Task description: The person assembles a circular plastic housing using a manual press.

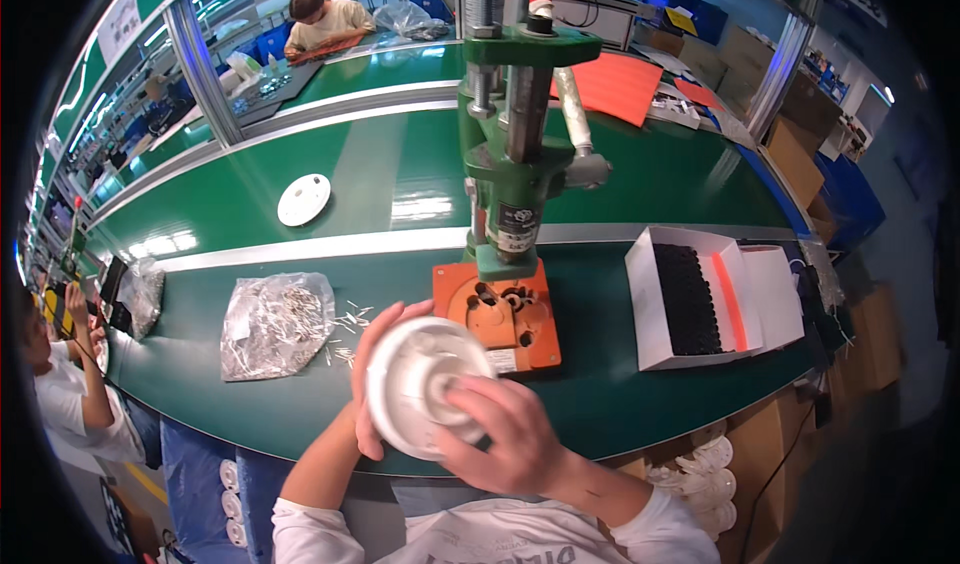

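In the head view, a white round cover point(398, 396) is at the lower centre of the frame. The left hand point(371, 339) grips its left rim; the right hand point(515, 439) touches its middle, though whether it pinches I cannot tell. Behind are an orange block point(543, 339) and a green press point(510, 176); a clear bag point(270, 329) lies centre left.
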### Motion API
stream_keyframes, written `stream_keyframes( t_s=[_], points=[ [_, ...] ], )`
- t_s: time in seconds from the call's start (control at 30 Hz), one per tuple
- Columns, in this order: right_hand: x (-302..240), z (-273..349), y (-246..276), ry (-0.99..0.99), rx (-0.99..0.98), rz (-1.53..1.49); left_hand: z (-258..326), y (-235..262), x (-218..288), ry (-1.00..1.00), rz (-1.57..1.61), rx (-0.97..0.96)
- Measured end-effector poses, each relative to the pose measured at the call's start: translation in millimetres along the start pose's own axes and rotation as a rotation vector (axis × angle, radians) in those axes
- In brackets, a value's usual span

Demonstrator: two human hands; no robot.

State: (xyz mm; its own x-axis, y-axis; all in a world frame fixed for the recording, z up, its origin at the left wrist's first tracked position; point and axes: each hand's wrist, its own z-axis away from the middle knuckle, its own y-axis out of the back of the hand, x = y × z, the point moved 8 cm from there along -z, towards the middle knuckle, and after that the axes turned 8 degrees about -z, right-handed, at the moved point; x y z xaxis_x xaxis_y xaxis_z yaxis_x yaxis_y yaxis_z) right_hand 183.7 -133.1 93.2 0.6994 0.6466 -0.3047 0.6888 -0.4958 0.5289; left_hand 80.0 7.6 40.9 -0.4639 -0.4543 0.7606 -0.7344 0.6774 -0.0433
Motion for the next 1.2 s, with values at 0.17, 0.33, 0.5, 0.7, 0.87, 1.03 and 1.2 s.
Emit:
stream_keyframes(
  t_s=[0.17,0.33,0.5,0.7,0.87,1.03,1.2],
  points=[
    [22.7,-68.5,-53.8,0.038,-0.081,-0.273,-13.3,33.9,-9.1,0.331,0.392,0.292],
    [93.5,-93.5,-67.2,-0.219,-0.109,-0.289,-6.7,120.3,-11.0,0.143,0.221,0.629],
    [88.9,-63.3,-147.0,0.024,-0.897,-0.016,3.3,148.6,-19.4,0.148,0.328,0.815],
    [67.5,-52.6,-159.4,0.178,-0.966,0.109,1.9,131.2,-31.4,0.192,0.485,0.558],
    [63.7,-48.8,-168.1,0.228,-0.983,0.237,-4.5,106.3,-38.9,0.237,0.684,0.459],
    [50.8,-57.6,-137.0,0.151,-0.899,0.168,-6.0,93.9,-34.1,0.227,0.706,0.332],
    [46.9,-93.5,-70.9,0.035,-0.654,-0.099,-8.7,72.3,-26.4,0.338,0.721,0.206]
  ],
)
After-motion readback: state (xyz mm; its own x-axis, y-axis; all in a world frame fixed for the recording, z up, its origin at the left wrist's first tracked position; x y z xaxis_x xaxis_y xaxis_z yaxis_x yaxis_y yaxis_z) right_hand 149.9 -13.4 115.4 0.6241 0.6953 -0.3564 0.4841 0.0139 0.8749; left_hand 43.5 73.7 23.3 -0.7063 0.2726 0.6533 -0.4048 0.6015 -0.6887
